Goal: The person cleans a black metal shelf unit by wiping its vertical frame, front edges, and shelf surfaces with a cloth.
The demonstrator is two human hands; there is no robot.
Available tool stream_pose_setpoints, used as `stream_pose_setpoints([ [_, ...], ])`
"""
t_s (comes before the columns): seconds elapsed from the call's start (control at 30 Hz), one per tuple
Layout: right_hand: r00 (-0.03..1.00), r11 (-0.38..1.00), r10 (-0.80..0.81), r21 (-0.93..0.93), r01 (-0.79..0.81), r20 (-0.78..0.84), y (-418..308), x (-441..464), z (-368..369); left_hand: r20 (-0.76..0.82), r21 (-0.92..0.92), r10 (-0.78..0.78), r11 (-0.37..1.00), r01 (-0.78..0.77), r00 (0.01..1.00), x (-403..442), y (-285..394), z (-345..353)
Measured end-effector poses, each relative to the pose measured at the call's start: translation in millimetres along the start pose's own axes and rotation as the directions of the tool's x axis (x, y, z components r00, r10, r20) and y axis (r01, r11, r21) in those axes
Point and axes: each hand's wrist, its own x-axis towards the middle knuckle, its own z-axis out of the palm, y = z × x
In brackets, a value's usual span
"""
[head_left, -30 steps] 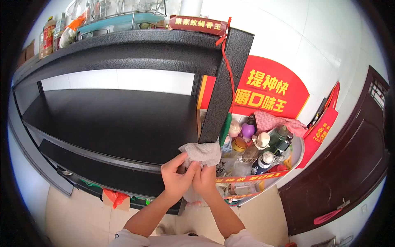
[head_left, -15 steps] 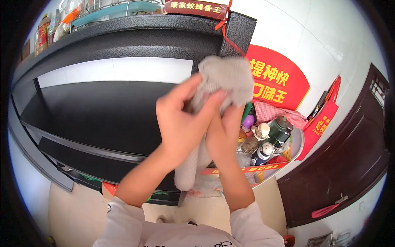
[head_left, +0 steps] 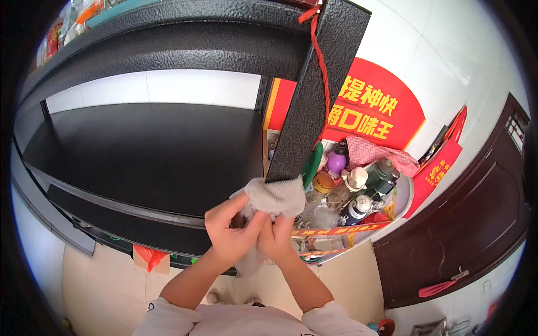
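A pale grey ribbed cloth (head_left: 278, 194) lies bunched against the lower visible part of the black metal rack's front post (head_left: 305, 106). My left hand (head_left: 228, 231) grips the cloth on its left side, fingers curled and thumb pressed in. Close beside it, my right hand (head_left: 276, 239) is closed on the cloth from below. Part of the cloth hangs down behind my wrists. Where the cloth meets the post, the contact is partly hidden by its folds.
Black shelves (head_left: 151, 151) stretch to the left. A red display bin (head_left: 358, 229) of bottles and flasks stands right of the post, with a pink checked cloth (head_left: 372, 150) at its back. A red cord (head_left: 323, 73) hangs down the post. The dark door (head_left: 459, 207) is far right.
Both hands and the cloth have moved down from the upper part of the post to a lower part. More of the post now shows above them, and the view has shifted slightly.
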Motion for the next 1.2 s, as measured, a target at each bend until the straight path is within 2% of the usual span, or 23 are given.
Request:
stream_pose_setpoints([
  [0.1,0.998,0.998,0.033,0.057,-0.036,0.054,17.4,-19.5,-0.2,-0.003,-0.053,-0.117,0.992,0.117,0.993,-20.9,-7.6,-2.3],
  [0.2,1.000,0.998,0.028,0.054,-0.028,0.005,12.1,-16.7,3.2,0.013,-0.022,-0.119,0.993,0.120,0.993,-16.1,-3.9,-1.9],
  [0.3,0.998,0.981,0.061,0.183,-0.060,0.001,1.3,-3.5,4.7,0.033,-0.094,-0.083,0.992,0.086,0.996,5.3,11.3,1.9],
  [0.4,0.994,0.989,-0.026,0.144,0.041,-0.107,-17.1,21.5,7.5,0.029,-0.135,-0.090,0.986,0.093,0.996,30.0,33.8,7.7],
  [0.43,0.995,0.994,-0.081,0.072,0.085,-0.057,-20.2,32.0,3.6,0.021,-0.149,-0.072,0.986,0.074,0.997,40.5,39.6,10.1],
  [0.5,0.980,0.980,-0.160,0.103,0.173,-0.119,-39.7,59.9,4.2,-0.001,-0.178,-0.044,0.983,0.043,0.999,61.1,49.4,14.4],
  [0.57,0.962,0.968,-0.249,0.008,0.251,-0.109,-55.6,87.8,-2.4,-0.007,-0.157,0.029,0.987,-0.029,1.000,84.3,63.1,17.0],
  [0.6,0.963,0.963,-0.230,0.114,0.246,-0.138,-64.2,96.6,-1.6,-0.026,-0.182,0.056,0.981,-0.060,0.998,94.0,69.0,20.9],
  [0.63,0.947,0.956,-0.281,0.036,0.290,-0.159,-62.5,103.6,-2.2,-0.037,-0.217,0.113,0.969,-0.118,0.993,100.1,75.1,23.0],
  [0.7,0.936,0.958,-0.270,0.038,0.285,-0.225,-59.8,103.9,2.5,-0.034,-0.152,0.130,0.979,-0.133,0.991,101.3,71.8,21.5],
  [0.8,0.960,0.973,-0.230,-0.017,0.230,-0.158,-55.2,84.1,0.9,-0.058,-0.196,-0.020,0.981,0.008,0.998,81.0,56.6,16.3],
  [0.83,0.970,0.980,-0.198,-0.021,0.197,-0.141,-49.8,72.8,1.5,-0.072,-0.200,-0.003,0.980,-0.011,0.997,71.7,51.8,17.3],
  [0.9,0.986,0.991,-0.135,-0.033,0.132,-0.098,-30.2,43.5,2.0,-0.038,-0.123,-0.008,0.992,0.004,0.999,42.8,28.4,10.3],
  [0.97,0.996,0.995,-0.088,-0.045,0.088,0.018,-7.7,12.1,-0.4,-0.012,-0.014,-0.049,0.999,0.049,0.999,7.1,5.7,2.2],
  [1.03,0.997,0.995,-0.060,-0.078,0.064,0.054,8.3,-9.3,-2.2,-0.039,-0.022,-0.133,0.991,0.132,0.990,-22.9,-10.6,-0.3],
  [1.07,0.996,0.994,-0.042,-0.095,0.049,0.076,11.9,-14.6,-3.3,-0.066,-0.002,-0.073,0.997,0.073,0.995,-27.9,-11.8,0.7],
  [1.17,0.998,0.999,0.034,-0.010,-0.033,0.060,13.5,-19.2,0.5,-0.036,-0.039,-0.060,0.998,0.059,0.998,-22.4,-10.6,-0.4],
  [1.2,0.999,1.000,0.015,-0.022,-0.014,0.050,13.7,-18.2,1.3,-0.029,-0.010,-0.046,0.999,0.046,0.999,-18.9,-7.7,-1.2],
])
